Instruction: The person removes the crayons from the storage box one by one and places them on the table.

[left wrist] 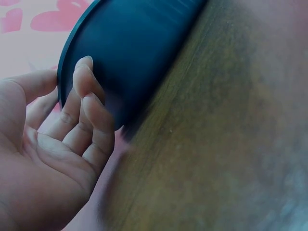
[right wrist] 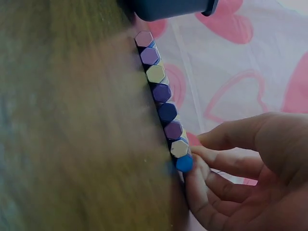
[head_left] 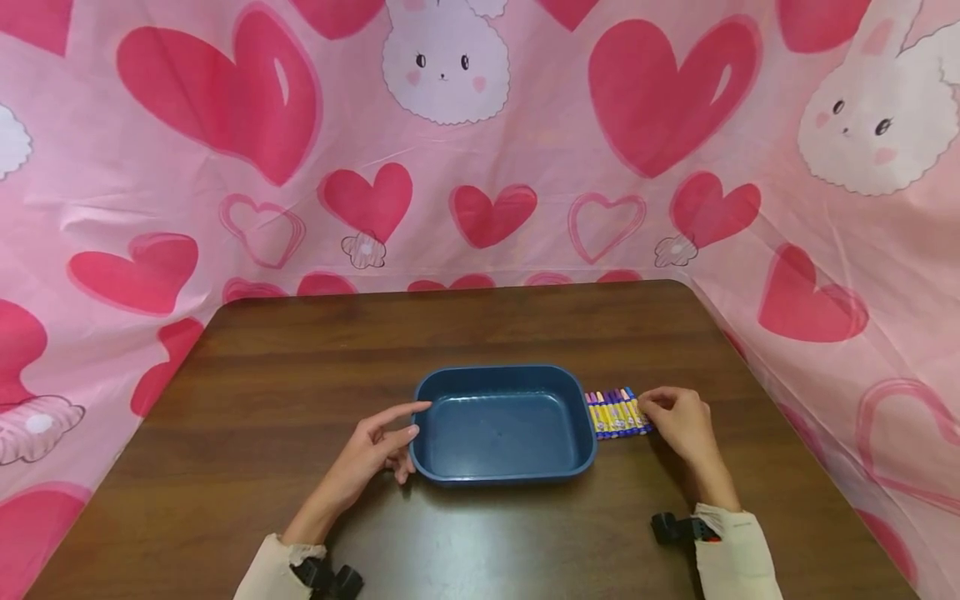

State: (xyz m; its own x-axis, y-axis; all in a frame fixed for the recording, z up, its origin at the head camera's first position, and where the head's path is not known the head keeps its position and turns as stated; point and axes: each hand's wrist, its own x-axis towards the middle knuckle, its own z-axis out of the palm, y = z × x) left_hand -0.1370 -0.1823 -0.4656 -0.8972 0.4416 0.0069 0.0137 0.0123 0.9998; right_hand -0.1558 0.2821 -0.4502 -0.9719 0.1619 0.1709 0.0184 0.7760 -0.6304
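Note:
A dark blue rectangular tray (head_left: 502,480) stands on the table. My left hand (head_left: 367,454) is at its left end, index finger and thumb reaching over the rim, the other fingers bent loosely beside the outer wall. Off the tray's right end lies a row of several crayons (head_left: 611,413) in yellow wrappers, side by side, with purple, cream, dark and pink ends. My right hand (head_left: 681,419) pinches the blue crayon (right wrist: 184,163) at the row's right end between thumb and fingers. In the right wrist view this crayon sits close against the cream-ended crayon (right wrist: 179,148).
The brown wooden table (head_left: 315,333) extends on all sides of the tray. A pink curtain (head_left: 540,150) with hearts and rabbits hangs behind the table and along its sides. Black wrist cameras (head_left: 327,577) sit at both sleeves.

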